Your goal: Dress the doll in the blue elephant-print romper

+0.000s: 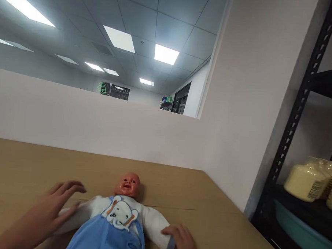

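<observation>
A baby doll (110, 228) lies on its back on the wooden tabletop (166, 187), its bare head pointing away from me. It wears a blue outfit with white sleeves and a white bear face on the chest. My left hand (50, 213) is over the doll's sleeve on the left, fingers stretched and apart, the thumb along the sleeve. At the grey-blue cuff of the other sleeve (158, 227), my right hand (183, 241) has its fingers closed around the sleeve end. The lower part of the doll and part of my right hand fall outside the frame.
A white low wall (100, 121) runs behind the table, with an opening above it onto a lit ceiling. On the right, a black metal shelf (286, 144) holds cream-coloured jars (306, 180) and a teal basin (301, 229).
</observation>
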Tool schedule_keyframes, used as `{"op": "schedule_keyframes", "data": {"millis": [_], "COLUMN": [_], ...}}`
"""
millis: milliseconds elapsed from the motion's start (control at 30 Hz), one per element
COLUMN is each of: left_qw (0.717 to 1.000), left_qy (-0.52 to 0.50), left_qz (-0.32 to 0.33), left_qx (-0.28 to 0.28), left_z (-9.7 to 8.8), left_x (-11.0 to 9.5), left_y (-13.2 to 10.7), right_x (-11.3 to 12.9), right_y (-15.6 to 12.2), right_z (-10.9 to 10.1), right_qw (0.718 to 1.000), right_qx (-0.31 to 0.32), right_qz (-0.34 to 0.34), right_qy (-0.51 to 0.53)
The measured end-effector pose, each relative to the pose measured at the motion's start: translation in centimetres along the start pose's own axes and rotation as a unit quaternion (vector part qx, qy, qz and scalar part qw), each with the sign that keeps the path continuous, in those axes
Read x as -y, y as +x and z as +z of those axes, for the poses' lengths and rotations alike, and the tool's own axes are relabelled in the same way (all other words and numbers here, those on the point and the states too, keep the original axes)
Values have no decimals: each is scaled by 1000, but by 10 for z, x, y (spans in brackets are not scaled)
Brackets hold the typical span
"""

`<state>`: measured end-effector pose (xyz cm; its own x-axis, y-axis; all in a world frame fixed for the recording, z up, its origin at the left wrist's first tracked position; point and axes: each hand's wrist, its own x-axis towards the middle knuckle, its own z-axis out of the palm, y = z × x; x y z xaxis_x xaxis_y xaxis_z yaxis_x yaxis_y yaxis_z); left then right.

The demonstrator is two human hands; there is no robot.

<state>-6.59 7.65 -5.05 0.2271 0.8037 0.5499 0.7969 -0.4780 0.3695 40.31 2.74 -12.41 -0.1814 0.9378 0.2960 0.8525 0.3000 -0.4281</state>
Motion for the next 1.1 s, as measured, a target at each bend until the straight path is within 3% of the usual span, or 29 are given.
{"op": "schedule_keyframes", "data": {"millis": [67, 167, 267, 367, 500, 567, 700, 767, 833, 900, 967, 1033, 1100], "left_qw": [996, 970, 941, 930, 927, 923, 909, 895, 890, 904, 927, 936, 933], "left_qy": [-38, -41, 9, 9, -30, -53, -13, -1, -34, -103, -182, -239, -248], "left_qz": [55, 167, 219, 239, 261, 294, 402, 446, 455, 414, 315, 199, 121], "left_qx": [62, 172, 258, 278, 266, 244, 113, 27, -10, 18, 88, 167, 230], "left_z": [2, 28, 63, 81, 76, 73, 80, 84, 85, 82, 76, 72, 71], "left_x": [-57, -134, -170, -171, -162, -160, -147, -139, -134, -135, -141, -147, -152], "left_y": [20, 42, 54, 58, 54, 51, 46, 44, 44, 46, 51, 56, 59], "right_x": [-27, -55, -64, -57, -24, 0, 49, 65, 73, 75, 75, 78, 83], "right_y": [-11, -23, -28, -29, -18, -8, 16, 24, 29, 28, 24, 16, 9], "right_z": [-6, -8, -4, -3, -18, -25, -12, 5, 22, 34, 40, 45, 51], "right_qw": [998, 992, 995, 989, 949, 927, 910, 918, 935, 939, 919, 869, 794], "right_qx": [-37, -28, -45, -103, -94, -124, -130, -94, -83, -91, -81, -78, -90], "right_qz": [42, 111, 86, 55, 72, 58, 1, -19, -44, -83, -105, -74, 9], "right_qy": [-36, -43, 8, 95, 293, 351, 393, 384, 341, 322, 372, 482, 601]}}
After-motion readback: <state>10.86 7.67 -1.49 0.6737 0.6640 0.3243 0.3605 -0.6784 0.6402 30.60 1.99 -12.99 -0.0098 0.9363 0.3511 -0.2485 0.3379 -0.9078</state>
